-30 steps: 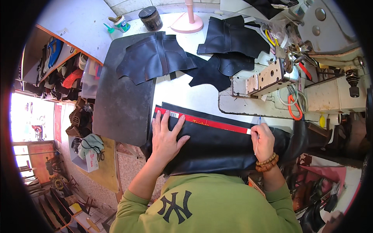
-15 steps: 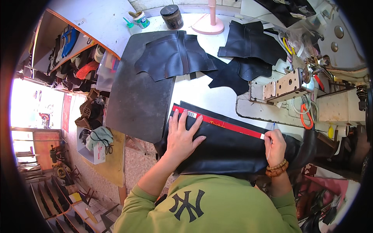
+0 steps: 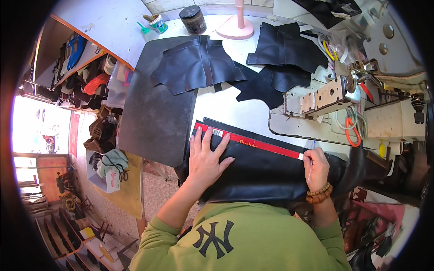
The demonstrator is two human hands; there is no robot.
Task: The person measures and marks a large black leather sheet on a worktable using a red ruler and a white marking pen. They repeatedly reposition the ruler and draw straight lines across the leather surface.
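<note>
My left hand [image 3: 205,158] lies flat with its fingers spread, pressing on a red card strip [image 3: 266,147] and the black leather [image 3: 257,174] beneath it. The strip runs slantwise along the far part of the leather and has a white right end. Just past that end, my right hand [image 3: 316,167] is closed around a thin pen [image 3: 309,175]. Its clear barrel shows below the fist and a blue part above the fingers. Where the pen meets the leather, if it does, I cannot make out.
Sewn black leather pieces [image 3: 199,63] lie on a dark mat [image 3: 156,108] and on the white table [image 3: 217,108]. A sewing machine [image 3: 325,97] and orange-handled scissors [image 3: 351,133] stand to the right. At the back are a dark jar [image 3: 192,21] and a pink stand [image 3: 235,29].
The whole view has shifted slightly, so everything sits a little further left. Both hands keep nearly the same places on the strip and leather.
</note>
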